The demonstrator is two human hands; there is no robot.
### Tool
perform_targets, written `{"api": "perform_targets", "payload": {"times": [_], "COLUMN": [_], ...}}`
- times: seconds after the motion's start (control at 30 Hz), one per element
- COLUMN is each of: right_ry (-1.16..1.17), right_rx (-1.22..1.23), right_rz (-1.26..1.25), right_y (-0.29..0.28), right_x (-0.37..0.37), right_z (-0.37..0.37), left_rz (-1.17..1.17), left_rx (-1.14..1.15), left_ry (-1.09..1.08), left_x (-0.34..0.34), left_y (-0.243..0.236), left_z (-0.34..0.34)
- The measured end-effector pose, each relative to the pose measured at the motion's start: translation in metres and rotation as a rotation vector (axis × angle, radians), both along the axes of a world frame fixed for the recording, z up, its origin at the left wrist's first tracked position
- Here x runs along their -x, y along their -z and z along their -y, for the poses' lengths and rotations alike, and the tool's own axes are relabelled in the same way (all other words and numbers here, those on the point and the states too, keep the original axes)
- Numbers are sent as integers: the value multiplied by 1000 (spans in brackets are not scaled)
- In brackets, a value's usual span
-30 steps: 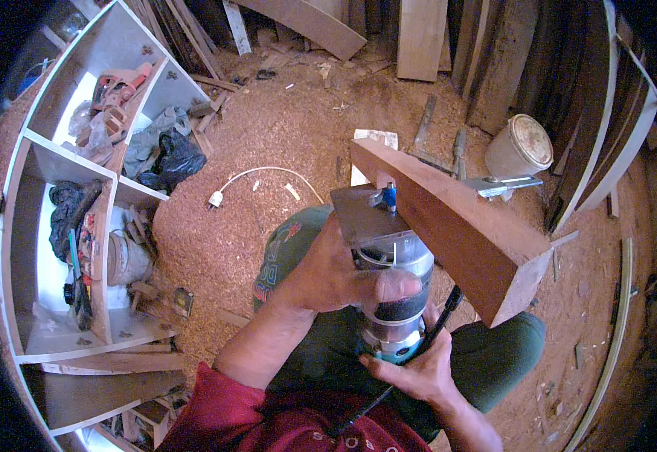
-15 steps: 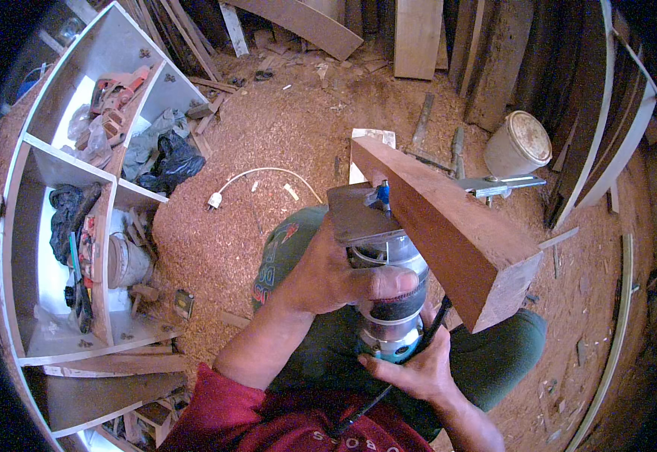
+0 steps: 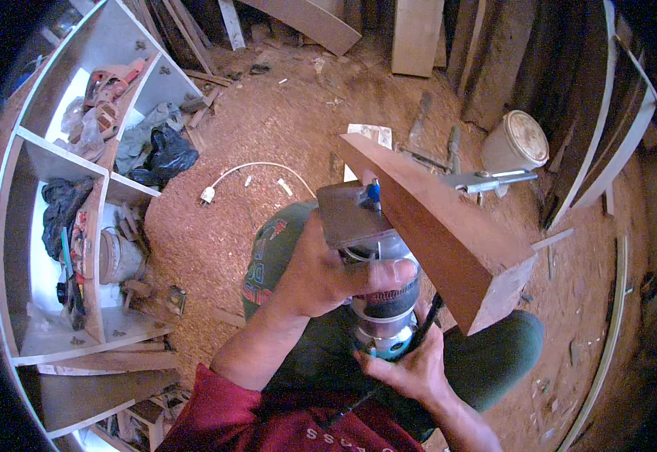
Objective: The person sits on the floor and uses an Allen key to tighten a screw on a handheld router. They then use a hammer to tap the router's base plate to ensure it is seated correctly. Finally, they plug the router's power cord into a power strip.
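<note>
My left hand (image 3: 324,275) is wrapped round the silver and black body of a trim router (image 3: 385,307), its thumb lying across the front. Lower down, my right hand (image 3: 411,368) grips the router's teal end, where a black power cord (image 3: 428,320) comes out. The router is held base up, with its flat base plate (image 3: 351,215) at the top. A blue router bit (image 3: 373,191) sticks out beyond the plate, right beside a thick reddish-brown wooden board (image 3: 449,233). Whether the bit touches the wood, I cannot tell. What supports the board is hidden.
Shavings cover the floor. A white cord with a plug (image 3: 208,195) lies ahead on the left. White shelving (image 3: 129,184) with tools and bags stands at the left. To the right are a metal clamp (image 3: 486,179), a white bucket (image 3: 515,141) and leaning planks (image 3: 417,41).
The whole scene has shifted slightly left in the picture. Both hands stay on the router, and the bit remains beside the board.
</note>
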State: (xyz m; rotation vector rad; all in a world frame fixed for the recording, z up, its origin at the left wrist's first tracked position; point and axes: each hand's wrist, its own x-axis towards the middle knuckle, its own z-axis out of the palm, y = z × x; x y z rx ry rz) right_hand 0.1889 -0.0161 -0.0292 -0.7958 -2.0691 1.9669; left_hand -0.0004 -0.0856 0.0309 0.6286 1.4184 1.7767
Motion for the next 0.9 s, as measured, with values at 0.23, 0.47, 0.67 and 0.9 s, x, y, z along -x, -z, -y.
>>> {"api": "perform_targets", "payload": {"times": [0.23, 0.47, 0.67, 0.9], "right_ry": [10, -26, -87, 18], "right_rx": [-252, -182, -36, 285], "right_rz": [37, -40, -39, 39], "right_y": [6, -8, -18, -32], "right_x": [0, 1, 1, 6], "right_z": [-7, -10, -2, 8], "left_rz": [-34, -76, -84, -34], "left_rx": [-21, -91, -142, -105], "left_ry": [-71, -31, 119, 12], "left_x": [-1, 3, 13, 6], "left_y": [12, 10, 10, 6], "left_z": [-7, -5, 5, 6]}}
